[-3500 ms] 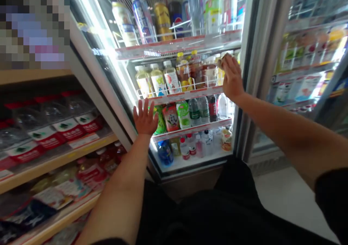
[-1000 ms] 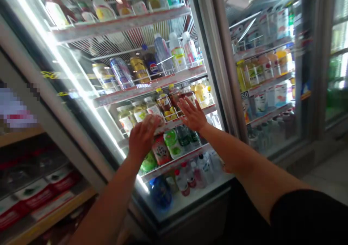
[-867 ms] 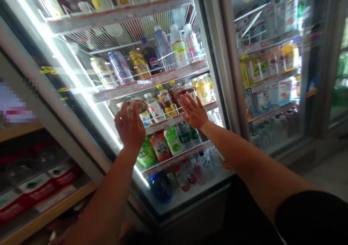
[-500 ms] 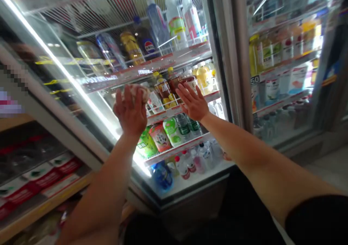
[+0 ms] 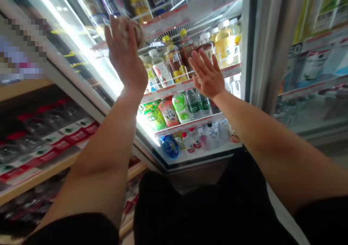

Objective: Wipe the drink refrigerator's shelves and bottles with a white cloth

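Note:
A lit drinks cooler with a glass door [image 5: 246,38] fills the middle of the view. My left hand [image 5: 123,58] is raised against the glass near the upper left and presses a crumpled pale cloth [image 5: 133,31] to it. To its right my right hand [image 5: 207,76] lies flat on the glass with fingers spread, in front of the shelf of tea and juice bottles [image 5: 174,62]. Behind the glass, lower shelves hold green and red drink bottles [image 5: 163,112] and small water bottles [image 5: 199,140].
A wooden shelf unit [image 5: 35,172] with red-labelled packs [image 5: 49,143] stands to the left. The cooler's metal frame post [image 5: 274,45] separates it from a second glass-fronted cooler [image 5: 315,56] on the right. My dark-clothed legs [image 5: 201,208] fill the bottom.
My left hand has slid the cloth up the glass from the middle shelf to the shelf above. The right hand stays flat on the glass. The view has tilted downward.

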The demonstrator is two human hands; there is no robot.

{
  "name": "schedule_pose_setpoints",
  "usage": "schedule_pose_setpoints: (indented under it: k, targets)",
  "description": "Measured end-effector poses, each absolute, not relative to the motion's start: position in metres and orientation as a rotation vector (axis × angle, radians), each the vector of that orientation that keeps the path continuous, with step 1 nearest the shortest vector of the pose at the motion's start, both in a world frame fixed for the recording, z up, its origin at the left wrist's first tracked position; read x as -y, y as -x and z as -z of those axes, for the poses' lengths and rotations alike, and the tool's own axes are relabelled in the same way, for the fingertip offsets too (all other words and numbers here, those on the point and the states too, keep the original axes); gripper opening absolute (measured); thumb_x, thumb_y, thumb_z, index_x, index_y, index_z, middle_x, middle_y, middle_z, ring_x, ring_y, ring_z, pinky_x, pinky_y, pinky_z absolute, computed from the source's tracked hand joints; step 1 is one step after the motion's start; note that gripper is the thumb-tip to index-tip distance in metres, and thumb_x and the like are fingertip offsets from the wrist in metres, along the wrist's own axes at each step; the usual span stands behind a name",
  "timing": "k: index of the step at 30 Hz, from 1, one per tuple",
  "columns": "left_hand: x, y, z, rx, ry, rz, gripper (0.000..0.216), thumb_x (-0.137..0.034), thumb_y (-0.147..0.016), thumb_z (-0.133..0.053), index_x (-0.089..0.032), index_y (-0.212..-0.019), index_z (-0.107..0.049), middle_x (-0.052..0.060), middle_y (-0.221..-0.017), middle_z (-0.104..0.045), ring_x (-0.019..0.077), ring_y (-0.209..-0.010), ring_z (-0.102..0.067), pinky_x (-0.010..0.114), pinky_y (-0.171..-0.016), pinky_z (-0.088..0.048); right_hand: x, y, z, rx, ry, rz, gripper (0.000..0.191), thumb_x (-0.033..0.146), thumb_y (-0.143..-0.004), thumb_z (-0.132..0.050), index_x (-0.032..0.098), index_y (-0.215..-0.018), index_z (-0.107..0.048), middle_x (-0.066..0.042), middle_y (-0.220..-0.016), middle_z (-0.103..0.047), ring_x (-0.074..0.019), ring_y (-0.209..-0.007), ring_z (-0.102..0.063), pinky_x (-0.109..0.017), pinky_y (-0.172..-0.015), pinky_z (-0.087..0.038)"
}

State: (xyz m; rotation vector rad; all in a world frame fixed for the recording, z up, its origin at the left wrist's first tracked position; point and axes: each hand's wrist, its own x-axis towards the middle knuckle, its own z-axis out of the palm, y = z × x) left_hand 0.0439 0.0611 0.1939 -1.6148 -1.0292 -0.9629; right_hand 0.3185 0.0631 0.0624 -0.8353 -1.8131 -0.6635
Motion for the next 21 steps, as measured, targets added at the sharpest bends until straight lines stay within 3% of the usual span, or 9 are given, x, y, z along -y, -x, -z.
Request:
schedule_pose_setpoints:
  k: [2, 3, 6, 9, 14, 17, 21]
  targets:
    - [-0.058, -0.051, -0.181, 1.054, 1.557, 0.929, 0.061, -0.006, -0.103, -0.034, -0.013, -0.160, -0.014, -0.010, -0.173, -0.005, -0.0029, -0.147, 0.033, 0.034, -0.131, 0.008, -0.062, -0.319, -0.062, 1.815, 0.840, 0.683, 0.062, 0.030, -0.104, -0.034, 0.017, -0.164, -0.026, -0.008, -0.172, -0.028, -0.0282, -0.161, -0.017, -0.063, -0.130, -0.008]
    - [-0.052, -0.058, -0.168, 1.032, 1.611, 0.871, 0.058, -0.015, -0.105, -0.039, -0.014, -0.160, -0.021, -0.008, -0.174, -0.003, 0.0016, -0.149, 0.033, 0.037, -0.132, 0.008, -0.062, -0.319, -0.062, 1.811, 0.840, 0.699, 0.062, 0.030, -0.104, -0.034, 0.015, -0.164, -0.026, -0.009, -0.172, -0.028, -0.0279, -0.161, -0.017, -0.063, -0.130, -0.008]
    - [-0.026, -0.078, -0.133, 0.949, 1.928, 0.621, 0.057, -0.041, -0.102, -0.052, -0.028, -0.156, -0.040, -0.008, -0.173, -0.017, 0.0114, -0.158, 0.021, 0.046, -0.133, 0.001, -0.063, -0.319, -0.060, 1.789, 0.829, 0.731, 0.062, 0.031, -0.104, -0.035, 0.014, -0.163, -0.028, -0.011, -0.171, -0.031, -0.0282, -0.161, -0.019, -0.064, -0.130, -0.011]
    - [-0.014, -0.083, -0.138, 1.067, 1.941, 0.686, 0.061, -0.042, -0.101, -0.052, -0.033, -0.159, -0.036, -0.007, -0.172, -0.020, 0.0142, -0.161, 0.007, 0.048, -0.133, 0.002, -0.065, -0.318, -0.058, 1.774, 0.817, 0.738, 0.062, 0.032, -0.103, -0.036, 0.014, -0.162, -0.031, -0.012, -0.169, -0.033, -0.0299, -0.160, -0.021, -0.066, -0.129, -0.013]
    - [-0.019, -0.086, -0.156, 1.254, 1.655, 1.007, 0.064, -0.042, -0.105, -0.044, -0.025, -0.164, -0.028, 0.002, -0.174, -0.015, 0.0201, -0.161, 0.004, 0.049, -0.130, 0.002, -0.065, -0.319, -0.058, 1.779, 0.816, 0.736, 0.062, 0.035, -0.105, -0.033, 0.017, -0.163, -0.028, -0.009, -0.171, -0.031, -0.0303, -0.160, -0.020, -0.066, -0.129, -0.012]
    - [-0.014, -0.097, -0.130, 1.122, 1.893, 0.827, 0.066, -0.050, -0.101, -0.051, -0.028, -0.162, -0.035, 0.003, -0.173, -0.019, 0.0262, -0.162, 0.001, 0.053, -0.131, -0.001, -0.063, -0.319, -0.059, 1.780, 0.833, 0.736, 0.061, 0.036, -0.106, -0.030, 0.016, -0.163, -0.027, -0.010, -0.171, -0.029, -0.0278, -0.161, -0.017, -0.063, -0.130, -0.011]
    - [-0.013, -0.095, -0.118, 0.935, 2.160, 0.535, 0.067, -0.055, -0.098, -0.054, -0.034, -0.159, -0.038, -0.004, -0.171, -0.025, 0.0200, -0.162, 0.000, 0.050, -0.132, 0.000, -0.061, -0.319, -0.059, 1.783, 0.878, 0.722, 0.060, 0.036, -0.106, -0.030, 0.017, -0.163, -0.028, -0.009, -0.171, -0.029, -0.0265, -0.161, -0.018, -0.062, -0.131, -0.010]
